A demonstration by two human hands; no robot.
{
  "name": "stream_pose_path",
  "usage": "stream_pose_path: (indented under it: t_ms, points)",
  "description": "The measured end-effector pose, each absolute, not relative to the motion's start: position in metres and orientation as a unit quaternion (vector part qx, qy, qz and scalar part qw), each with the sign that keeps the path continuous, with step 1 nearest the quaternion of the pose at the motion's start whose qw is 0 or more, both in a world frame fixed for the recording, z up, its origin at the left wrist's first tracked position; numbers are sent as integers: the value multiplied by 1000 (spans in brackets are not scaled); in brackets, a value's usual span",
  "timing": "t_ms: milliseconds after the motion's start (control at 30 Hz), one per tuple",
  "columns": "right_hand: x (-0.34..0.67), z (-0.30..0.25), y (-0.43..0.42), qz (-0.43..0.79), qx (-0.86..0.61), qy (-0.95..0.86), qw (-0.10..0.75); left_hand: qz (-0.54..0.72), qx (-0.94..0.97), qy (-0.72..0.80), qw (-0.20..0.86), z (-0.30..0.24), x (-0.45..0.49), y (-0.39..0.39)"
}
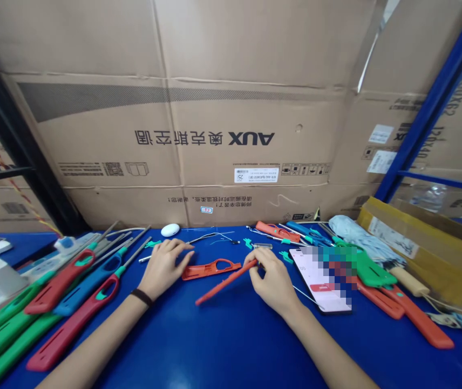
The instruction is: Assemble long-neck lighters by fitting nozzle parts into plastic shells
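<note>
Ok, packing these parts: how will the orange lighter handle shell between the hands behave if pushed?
The orange lighter handle shell looks thin and hollow, so probably light for its size. Lying flat on the blue table, it would probably slide, not roll. The open frame may flex slightly.

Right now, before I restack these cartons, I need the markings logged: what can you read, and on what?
"AUX" and "奥克斯空调": printed upside down on the large cardboard carton.
White label on that carton: too small to read.
Small print along the carton's lower edge: too small to read.
Phone screen: blurred, unreadable.
</note>
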State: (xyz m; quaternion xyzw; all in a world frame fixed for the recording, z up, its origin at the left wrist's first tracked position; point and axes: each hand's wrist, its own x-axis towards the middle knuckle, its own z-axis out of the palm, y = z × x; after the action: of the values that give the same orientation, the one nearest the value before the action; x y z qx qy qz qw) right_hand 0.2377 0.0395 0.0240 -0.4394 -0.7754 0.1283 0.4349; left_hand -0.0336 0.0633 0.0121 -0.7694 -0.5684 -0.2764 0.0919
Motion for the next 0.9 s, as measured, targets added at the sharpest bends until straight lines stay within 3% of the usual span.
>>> stream_pose_path:
  t_ms: [67,200,333,467,667,900]
  points:
    - [239,28,39,111,-429,-747,496,-269,-762,-581,99,11,-48,68]
    - [241,35,35,58,-395,-706,585,-249,-795,-553,12,5,-62,70]
    - [241,38,30,-3,-361,-709,606,-245,-797,-552,-6,2,-59,68]
    - [240,37,27,-49,-321,-754,572,-236,-782,-575,32,2,-56,69]
    - [234,33,22,-11,-247,-868,430,-218,-760,-602,116,13,-71,70]
    - [228,28,21,60,-262,-893,361,-207,-778,-588,82,17,-72,67]
